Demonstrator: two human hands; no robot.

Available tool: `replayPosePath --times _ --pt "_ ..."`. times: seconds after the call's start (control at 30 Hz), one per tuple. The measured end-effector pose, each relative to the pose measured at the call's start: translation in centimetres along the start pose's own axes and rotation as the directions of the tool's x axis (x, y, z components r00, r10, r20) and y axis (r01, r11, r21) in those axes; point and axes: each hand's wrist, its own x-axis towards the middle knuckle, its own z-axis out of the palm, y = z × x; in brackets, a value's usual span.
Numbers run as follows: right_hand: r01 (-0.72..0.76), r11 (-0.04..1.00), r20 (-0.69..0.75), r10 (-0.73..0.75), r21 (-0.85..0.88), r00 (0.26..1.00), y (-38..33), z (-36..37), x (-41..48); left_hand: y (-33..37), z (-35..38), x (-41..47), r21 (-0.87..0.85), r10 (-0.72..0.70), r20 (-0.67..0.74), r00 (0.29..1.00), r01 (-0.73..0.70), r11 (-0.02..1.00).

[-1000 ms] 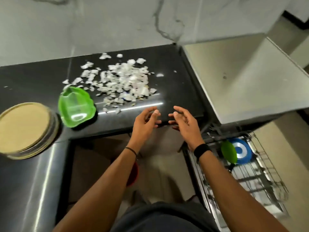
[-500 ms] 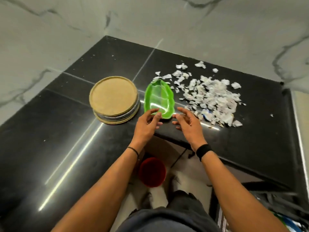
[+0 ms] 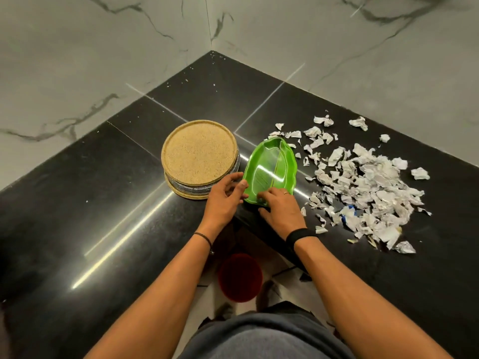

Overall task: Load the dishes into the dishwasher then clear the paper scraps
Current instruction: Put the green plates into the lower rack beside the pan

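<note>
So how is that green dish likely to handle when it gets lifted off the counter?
The dish looks like thin moulded plastic, so it is probably light, stiff and hard to break. Its glossy surface may make a rim grip slide. Its near end sits at the edge of the counter, so a pull might tip it off.

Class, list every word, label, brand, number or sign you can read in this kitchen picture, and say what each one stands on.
No readable text anywhere in this view.
Paper scraps: any print is too small and blurred to read.
Green dish: no lettering shows.
Stack of plates: no lettering shows.
Red container on the floor: no label shows.
</note>
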Motion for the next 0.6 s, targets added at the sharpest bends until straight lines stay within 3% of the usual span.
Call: replayPosePath --times 0.2,0.4,0.6 --pt "0.094 0.986 -0.232 -0.123 -0.134 0.965 -0.2 -0.5 -0.2 0.0 -1.5 1.1 0.100 0.060 0.006 0.998 -0.061 0.993" --pt "-0.062 0.997 -0.527 0.033 -0.038 0.849 -1.0 -4.4 -1.8 0.7 -2.2 1.5 0.243 0.207 0.058 0.977 -0.215 0.946" --pt "-0.164 0.977 -0.649 0.215 0.139 0.730 -2.4 -6.0 -8.8 1.5 0.5 1.8 0.321 0.417 0.191 0.889 -0.458 0.829"
